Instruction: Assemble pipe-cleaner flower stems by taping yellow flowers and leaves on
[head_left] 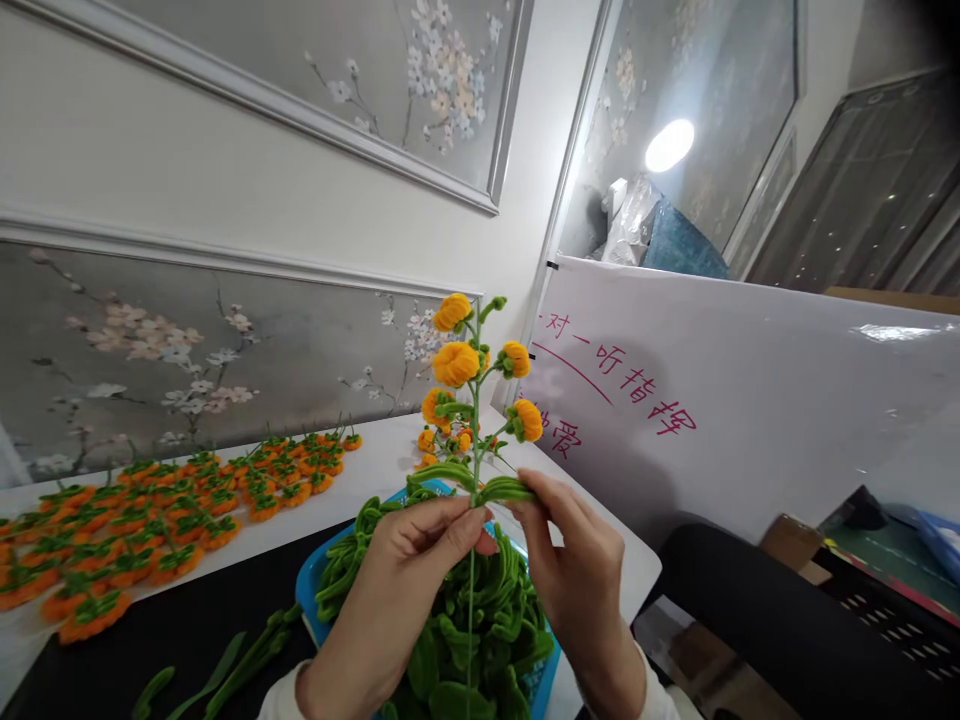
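Observation:
A stalk (pixel 476 420) of fuzzy pipe-cleaner flowers stands upright in front of me, with orange blooms (pixel 455 364) along a green stem. My left hand (pixel 409 575) pinches the stem low down, thumb against fingers. My right hand (pixel 576 550) is closed on a green fuzzy leaf (pixel 507 490) that sticks out to the right of the stem. Another leaf (pixel 442 473) juts left above my left fingers. Beneath both hands sits a blue basket (pixel 309 590) heaped with green fuzzy leaves (pixel 491 625). The thin lower stem hangs down in front of it.
Rows of orange flower heads (pixel 202 500) lie on the white table (pixel 375 440) at left. A few loose green leaves (pixel 225 665) rest on a black mat (pixel 255 590). Behind at right stands a whiteboard (pixel 750 400) with red writing. More orange blooms (pixel 426 440) lie behind the stalk.

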